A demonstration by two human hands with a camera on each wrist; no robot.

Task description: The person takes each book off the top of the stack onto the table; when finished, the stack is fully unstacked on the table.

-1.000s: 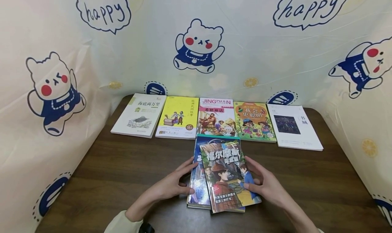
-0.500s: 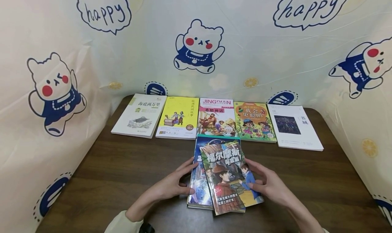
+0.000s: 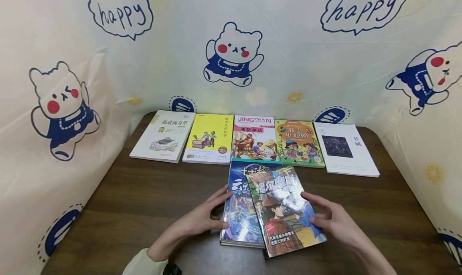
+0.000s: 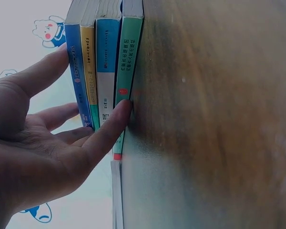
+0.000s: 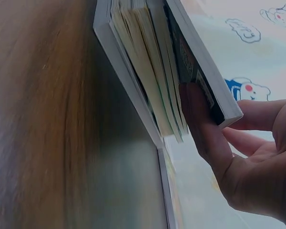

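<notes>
A comic-style book (image 3: 279, 210) with a person in a brown cap on its cover lies tilted over the right part of a book stack. My right hand (image 3: 337, 221) pinches its right edge, thumb on the cover and fingers beneath. The right wrist view shows that book (image 5: 207, 67) raised at an angle above the page edges (image 5: 138, 62) of the others. A blue book (image 3: 238, 214) tops the stack. Against the stack's left side rest the spread fingers of my left hand (image 3: 200, 218). Several spines, blue, yellow, blue-white and green (image 4: 126, 71), show in the left wrist view.
Along the back of the brown wooden table (image 3: 144, 198) lies a row of books: a white one (image 3: 164, 136), a yellow one (image 3: 209, 138), a pink-and-white one (image 3: 255, 138), an orange-green one (image 3: 299, 142) and another white one (image 3: 346, 148). A printed curtain (image 3: 288, 66) surrounds the table.
My right hand has drawn the comic-style book rightward and slightly towards me, baring more of the blue cover beneath. My left hand has stayed at the stack's left side.
</notes>
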